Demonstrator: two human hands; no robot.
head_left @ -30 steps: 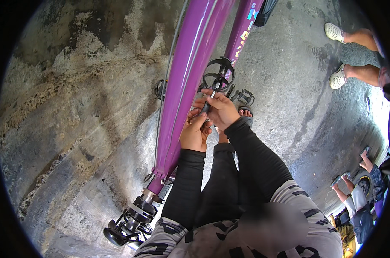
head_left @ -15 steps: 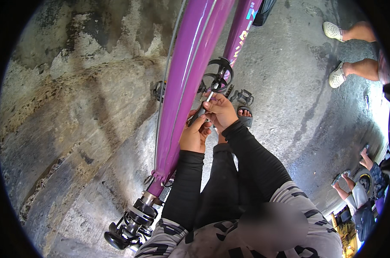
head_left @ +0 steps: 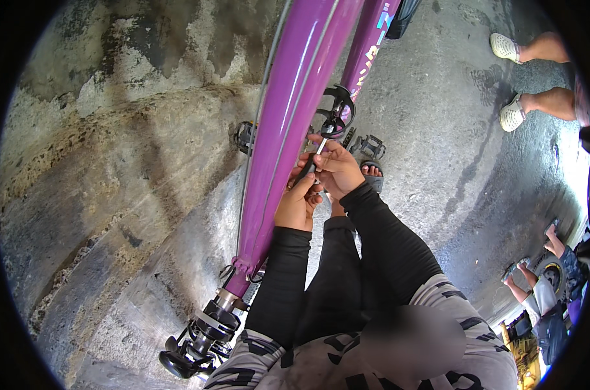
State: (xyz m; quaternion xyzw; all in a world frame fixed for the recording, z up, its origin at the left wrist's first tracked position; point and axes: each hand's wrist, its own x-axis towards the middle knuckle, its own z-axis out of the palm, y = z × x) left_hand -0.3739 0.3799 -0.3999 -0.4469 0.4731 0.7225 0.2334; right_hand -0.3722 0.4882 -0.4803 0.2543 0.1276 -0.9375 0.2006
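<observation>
the tool [head_left: 307,168], just below the black cage [head_left: 334,122] and beside the glossy purple frame [head_left: 279,130], looks light and stiff; its dark handle seems the surest hold, its smooth metal shaft likely slicker. left hand [head_left: 296,207] grips the handle, right hand [head_left: 340,171] pinches near the shaft.

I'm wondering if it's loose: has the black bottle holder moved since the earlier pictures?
No: the bottle holder shows no clear shift against the lettered purple tube.
</observation>
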